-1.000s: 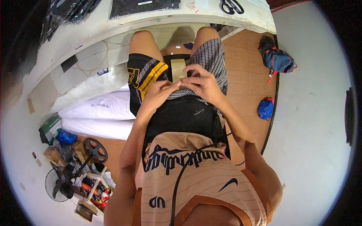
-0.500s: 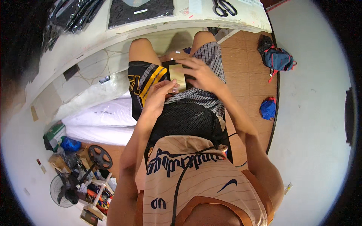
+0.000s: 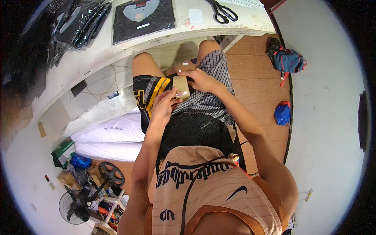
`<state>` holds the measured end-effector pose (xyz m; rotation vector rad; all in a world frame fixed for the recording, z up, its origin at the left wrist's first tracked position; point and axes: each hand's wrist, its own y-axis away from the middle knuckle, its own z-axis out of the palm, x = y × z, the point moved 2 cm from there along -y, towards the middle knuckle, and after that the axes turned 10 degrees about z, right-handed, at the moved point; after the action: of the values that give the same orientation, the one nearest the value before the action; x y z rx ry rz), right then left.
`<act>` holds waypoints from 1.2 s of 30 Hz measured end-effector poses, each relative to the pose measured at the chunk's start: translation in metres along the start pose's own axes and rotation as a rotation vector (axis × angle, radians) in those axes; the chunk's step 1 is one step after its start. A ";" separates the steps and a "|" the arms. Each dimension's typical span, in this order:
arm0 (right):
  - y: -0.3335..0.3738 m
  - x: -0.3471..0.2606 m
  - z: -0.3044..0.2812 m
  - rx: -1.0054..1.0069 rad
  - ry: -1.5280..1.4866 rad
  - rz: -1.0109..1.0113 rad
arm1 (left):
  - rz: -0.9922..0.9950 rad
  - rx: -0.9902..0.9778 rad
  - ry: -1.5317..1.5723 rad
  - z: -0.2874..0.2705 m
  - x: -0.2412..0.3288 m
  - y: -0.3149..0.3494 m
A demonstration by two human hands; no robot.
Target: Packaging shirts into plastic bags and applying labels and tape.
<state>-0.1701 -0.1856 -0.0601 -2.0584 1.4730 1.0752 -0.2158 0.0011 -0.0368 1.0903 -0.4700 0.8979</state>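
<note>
Over my lap is a shiny, tan-gold object with rounded ends, which looks like a roll of packing tape seen edge-on. My left hand closes on its lower end, thumb and fingertips at a glossy patch there. From the other side my right hand grips it, with the index finger stretched along the top and the other fingers partly hidden behind it. Under both hands lie my black, yellow and checked shorts.
Ahead is a white table with a bagged black shirt, black scissors and more bagged garments. White wrapped rolls and a standing fan are left. On the right floor lie a backpack and a blue bag.
My right hand has drawn its spread fingers in and now grips the tan roll. The roll has tilted, showing a rounded lower end. The whole view has shifted slightly.
</note>
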 end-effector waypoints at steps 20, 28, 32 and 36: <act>0.004 0.003 0.005 0.025 -0.288 0.010 | 0.081 -0.204 0.155 -0.006 -0.012 0.008; -0.002 0.006 -0.003 0.032 -0.269 0.132 | 0.097 -0.256 0.110 0.001 -0.010 0.023; -0.003 -0.002 -0.058 0.378 -0.037 0.072 | 0.110 -0.205 0.089 0.004 -0.011 0.027; -0.015 0.010 -0.164 1.052 0.300 0.049 | 0.126 -0.187 0.103 0.004 -0.014 0.028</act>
<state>-0.0957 -0.2989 0.0332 -1.4152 1.6946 -0.0875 -0.2458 -0.0035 -0.0296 0.8469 -0.5306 0.9945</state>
